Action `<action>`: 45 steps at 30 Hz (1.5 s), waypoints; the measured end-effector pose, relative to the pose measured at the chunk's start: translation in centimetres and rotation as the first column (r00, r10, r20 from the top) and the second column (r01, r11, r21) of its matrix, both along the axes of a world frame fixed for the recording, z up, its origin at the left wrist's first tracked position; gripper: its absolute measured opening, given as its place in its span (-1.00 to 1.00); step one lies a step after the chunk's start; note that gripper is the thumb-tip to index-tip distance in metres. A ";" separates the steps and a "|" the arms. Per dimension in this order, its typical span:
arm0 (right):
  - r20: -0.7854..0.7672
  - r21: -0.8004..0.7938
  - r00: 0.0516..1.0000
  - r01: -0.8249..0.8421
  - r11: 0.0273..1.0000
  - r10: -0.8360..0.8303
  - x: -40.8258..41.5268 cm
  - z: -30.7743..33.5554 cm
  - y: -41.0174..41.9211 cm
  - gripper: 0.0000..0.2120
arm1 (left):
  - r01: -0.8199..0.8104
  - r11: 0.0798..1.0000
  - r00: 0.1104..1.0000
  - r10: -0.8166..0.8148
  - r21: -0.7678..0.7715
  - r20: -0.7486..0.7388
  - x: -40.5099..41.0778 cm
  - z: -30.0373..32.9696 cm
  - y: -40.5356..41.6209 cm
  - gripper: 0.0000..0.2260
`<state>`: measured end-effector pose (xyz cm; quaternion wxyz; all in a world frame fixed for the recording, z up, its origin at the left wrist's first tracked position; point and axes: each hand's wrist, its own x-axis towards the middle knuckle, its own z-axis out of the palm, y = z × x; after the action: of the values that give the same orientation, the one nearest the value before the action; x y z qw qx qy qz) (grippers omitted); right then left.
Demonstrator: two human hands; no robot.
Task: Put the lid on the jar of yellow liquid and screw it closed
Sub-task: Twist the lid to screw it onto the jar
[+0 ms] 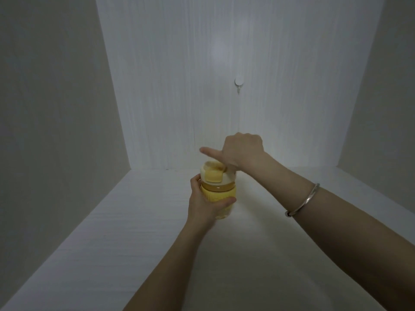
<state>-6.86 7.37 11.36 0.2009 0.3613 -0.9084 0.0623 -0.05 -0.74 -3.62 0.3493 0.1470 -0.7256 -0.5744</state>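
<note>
Here, two hands (243, 149) work one jar (221, 196) and one lid (216, 173).

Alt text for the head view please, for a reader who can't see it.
On a white table, the left hand wraps around a jar of yellow liquid while the right hand sits at the far side of its lid, thumb sticking out leftwards. A silver bangle rings the right forearm; a small white hook is on the wall behind.
</note>
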 end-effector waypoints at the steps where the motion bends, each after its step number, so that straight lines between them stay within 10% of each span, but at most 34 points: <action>1: 0.059 -0.024 0.996 -0.063 0.998 0.065 -0.4 0.2 0.2 -0.28 | 0.000 1.000 1.000 0.000 -0.006 -0.002 0.0 0.0 0.0 -0.11; 6: 0.619 -0.019 0.722 -0.380 0.925 0.310 -0.7 0.3 1.2 -0.33 | -0.001 1.000 1.000 0.001 -0.025 0.000 0.1 0.0 0.0 -0.12; 14: 0.428 0.014 0.864 -0.300 0.954 0.266 0.1 -1.2 -0.3 -0.23 | 0.022 1.000 0.999 -0.021 -0.017 0.030 0.0 0.0 -0.2 -0.13; 24: 0.763 -0.222 0.488 -0.418 0.881 0.424 -1.0 0.0 1.1 -0.37 | 0.019 1.000 1.000 -0.019 -0.004 0.015 0.1 0.2 -0.2 -0.17; 30: 0.429 0.013 0.875 -0.254 0.967 0.224 -0.4 -0.9 -0.8 -0.22 | 0.023 1.000 0.999 -0.023 -0.005 0.029 0.0 0.2 -0.3 -0.17; 45: 0.673 -0.181 0.603 -0.429 0.885 0.429 -1.4 0.3 0.4 -0.51 | 0.030 1.000 0.999 -0.030 -0.004 0.042 0.2 0.3 -0.2 -0.14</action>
<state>-8.29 7.79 11.63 -0.1765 0.5175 -0.8021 0.2400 0.13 -0.98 -3.29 0.3258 0.1473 -0.7362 -0.5746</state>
